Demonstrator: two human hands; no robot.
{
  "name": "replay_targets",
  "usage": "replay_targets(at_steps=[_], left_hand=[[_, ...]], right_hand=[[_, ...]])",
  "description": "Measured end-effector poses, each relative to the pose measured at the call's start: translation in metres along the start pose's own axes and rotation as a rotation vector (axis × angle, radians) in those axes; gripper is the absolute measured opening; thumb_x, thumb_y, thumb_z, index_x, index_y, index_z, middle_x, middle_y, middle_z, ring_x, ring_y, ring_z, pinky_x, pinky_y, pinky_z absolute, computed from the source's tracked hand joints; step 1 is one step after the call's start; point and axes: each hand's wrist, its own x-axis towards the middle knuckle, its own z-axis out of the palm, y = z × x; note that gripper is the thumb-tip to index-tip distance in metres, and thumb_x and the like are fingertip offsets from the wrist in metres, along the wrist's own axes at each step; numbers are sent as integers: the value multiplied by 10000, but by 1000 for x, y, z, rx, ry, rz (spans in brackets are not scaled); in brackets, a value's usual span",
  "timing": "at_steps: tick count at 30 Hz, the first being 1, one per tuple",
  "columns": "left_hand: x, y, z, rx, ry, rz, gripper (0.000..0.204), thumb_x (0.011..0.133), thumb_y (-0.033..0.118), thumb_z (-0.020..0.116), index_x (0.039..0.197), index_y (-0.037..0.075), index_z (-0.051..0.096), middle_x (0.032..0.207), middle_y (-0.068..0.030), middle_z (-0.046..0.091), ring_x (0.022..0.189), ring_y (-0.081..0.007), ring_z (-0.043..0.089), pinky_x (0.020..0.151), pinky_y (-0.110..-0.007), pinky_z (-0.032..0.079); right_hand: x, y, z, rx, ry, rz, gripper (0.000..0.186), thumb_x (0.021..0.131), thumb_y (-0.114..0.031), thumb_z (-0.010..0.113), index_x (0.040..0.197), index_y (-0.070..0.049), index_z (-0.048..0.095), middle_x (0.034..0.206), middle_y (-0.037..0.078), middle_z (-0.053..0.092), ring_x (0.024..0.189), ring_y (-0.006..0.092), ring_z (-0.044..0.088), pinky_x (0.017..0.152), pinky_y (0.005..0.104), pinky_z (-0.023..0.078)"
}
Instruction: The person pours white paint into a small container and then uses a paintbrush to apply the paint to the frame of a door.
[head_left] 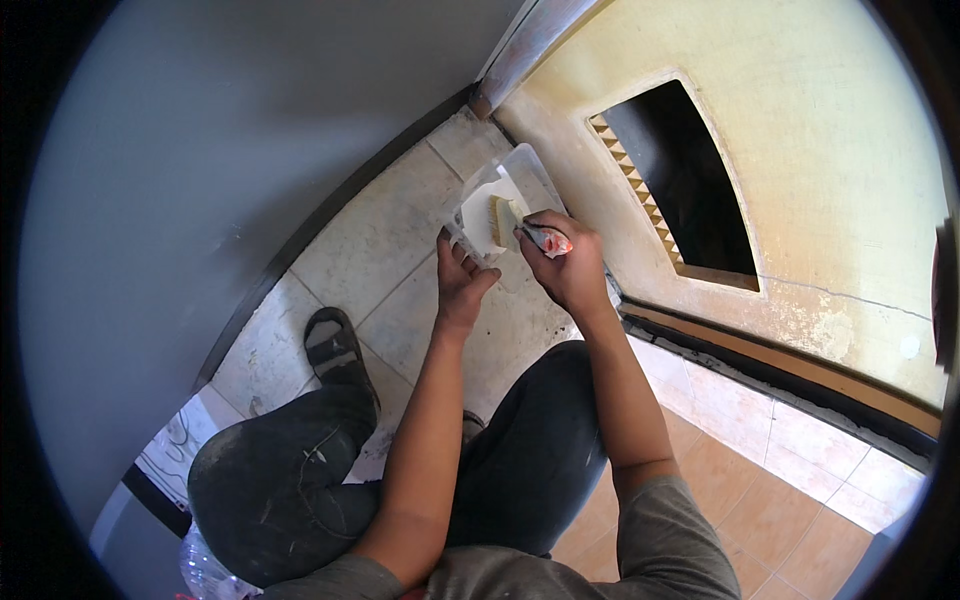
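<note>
A clear plastic tub [526,158] with white paint [478,212] in it is tilted in front of me, over the tiled floor. My left hand [463,285] grips its near left edge, fingers curled along the side and thumb apart toward the right. In my right hand [572,262] is a paintbrush [500,220], held by its red and white handle. The pale bristles point left, over the opening of the tub and against the paint. Part of the handle is covered by my fingers.
A grey wall [200,180] curves along the left, and a yellowish stained wall [820,180] with a dark opening [685,170] rises on the right. My sandalled foot [335,345] rests on the grey tiles. Behind my right knee lies orange tile [720,480].
</note>
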Motion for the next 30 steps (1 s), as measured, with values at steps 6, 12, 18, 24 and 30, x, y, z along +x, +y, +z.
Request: replay_targets(at_steps=[6, 12, 18, 24, 30], left_hand=[[-3, -15, -12, -117, 232, -57, 890, 823, -18, 718, 1563, 77, 234, 1453, -160, 465, 1340, -267, 497, 1108, -387, 434], [-5, -6, -18, -181, 378, -150, 860, 865, 63, 721, 1576, 131, 243, 1469, -112, 468, 1333, -242, 495, 1079, -378, 434], [3, -16, -22, -244, 499, -165, 870, 854, 100, 729, 1575, 205, 254, 1456, -62, 482, 1337, -231, 476, 1073, -446, 400], [-2, -24, -22, -239, 622, -181, 912, 828, 111, 748, 1584, 215, 249, 1464, -50, 470, 1376, -248, 438, 1110, -492, 348], [-10, -31, -46, -210, 627, -124, 937, 822, 117, 751, 1596, 206, 231, 1499, -63, 438, 1380, -259, 433, 1123, -497, 339]], right_hand=[[10, 23, -12, 811, 255, 396, 199, 899, -38, 786, 1054, 49, 695, 922, 134, 745, 830, 205, 751, 747, 358, 633], [10, 36, -23, 1082, 217, 563, 356, 974, -82, 664, 1264, 104, 576, 1120, 230, 693, 894, 338, 768, 828, 421, 649], [8, 26, -19, 1148, 170, 419, 376, 1001, -58, 568, 1342, 99, 562, 1194, 247, 684, 1020, 348, 757, 916, 420, 622], [42, 64, 42, 285, 277, -104, 361, 918, -7, 652, 1277, 18, 678, 1122, 159, 726, 995, 236, 734, 884, 345, 571], [87, 83, 81, 36, 173, -192, 371, 837, -56, 693, 1206, -27, 699, 1027, 216, 681, 909, 385, 701, 828, 416, 557]])
